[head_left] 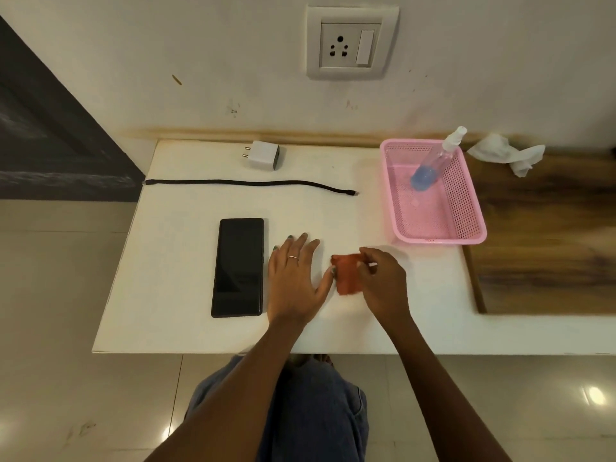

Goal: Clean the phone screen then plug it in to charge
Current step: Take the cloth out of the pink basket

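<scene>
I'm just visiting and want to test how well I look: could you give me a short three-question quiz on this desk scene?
1. True or false: the black cable is plugged into the white charger.
2. Where does the spray bottle lie? A) in the pink basket B) on the phone C) on the floor
3. Which hand holds the orange cloth?

Key:
1. False; they lie apart.
2. A.
3. The right hand pinches it; the left hand rests flat beside the phone.
</scene>
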`<state>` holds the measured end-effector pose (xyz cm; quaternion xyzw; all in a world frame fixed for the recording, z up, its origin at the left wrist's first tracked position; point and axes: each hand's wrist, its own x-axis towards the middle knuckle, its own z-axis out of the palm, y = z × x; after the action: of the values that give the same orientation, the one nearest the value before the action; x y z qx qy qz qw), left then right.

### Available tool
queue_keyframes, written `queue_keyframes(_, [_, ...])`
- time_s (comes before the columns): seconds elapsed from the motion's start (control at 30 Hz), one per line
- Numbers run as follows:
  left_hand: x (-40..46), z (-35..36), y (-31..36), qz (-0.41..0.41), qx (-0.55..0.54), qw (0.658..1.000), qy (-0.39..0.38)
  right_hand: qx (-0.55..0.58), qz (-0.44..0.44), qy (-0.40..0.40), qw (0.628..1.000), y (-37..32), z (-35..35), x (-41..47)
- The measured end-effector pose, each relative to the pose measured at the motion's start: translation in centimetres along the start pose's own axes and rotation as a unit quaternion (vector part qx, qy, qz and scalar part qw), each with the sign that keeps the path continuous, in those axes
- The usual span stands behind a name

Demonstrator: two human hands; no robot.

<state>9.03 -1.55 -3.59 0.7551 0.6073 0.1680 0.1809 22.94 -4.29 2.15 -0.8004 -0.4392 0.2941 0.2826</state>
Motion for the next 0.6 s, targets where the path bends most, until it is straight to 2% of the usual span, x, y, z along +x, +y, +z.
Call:
queue_keyframes(0.1, [0.0, 0.0, -0.1, 0.001, 0.013, 1.0, -0.004, -0.05, -0.004, -0.012, 0.999, 0.0, 0.0, -0.3])
queue_keyframes(0.23, [0.1, -0.1, 0.0, 0.0, 0.017, 1.0, -0.007, -0.193, -0.048, 0.028, 0.98, -0.2, 0.0, -0.7])
queue_keyframes(0.37, [0.0, -0.2, 0.1, 0.006, 0.01, 1.0, -0.001, -0.141, -0.127, 0.118, 0.975, -1.0, -0.1, -0.5])
queue_keyframes(0.47, [0.0, -0.3, 0.1, 0.012, 0.03, 0.999, -0.001, -0.107, -0.214, 0.227, 0.944, -2.2, -1.1, 1.1])
queue_keyframes(0.53, [-0.1, -0.4, 0.1, 0.013, 0.042, 0.999, 0.003, -0.107, -0.223, 0.29, 0.925, -3.1, -2.3, 3.1])
queue_keyframes(0.6, [-0.2, -0.5, 0.0, 0.013, 0.038, 0.999, 0.013, -0.094, -0.191, 0.351, 0.912, -3.8, -3.7, 5.6])
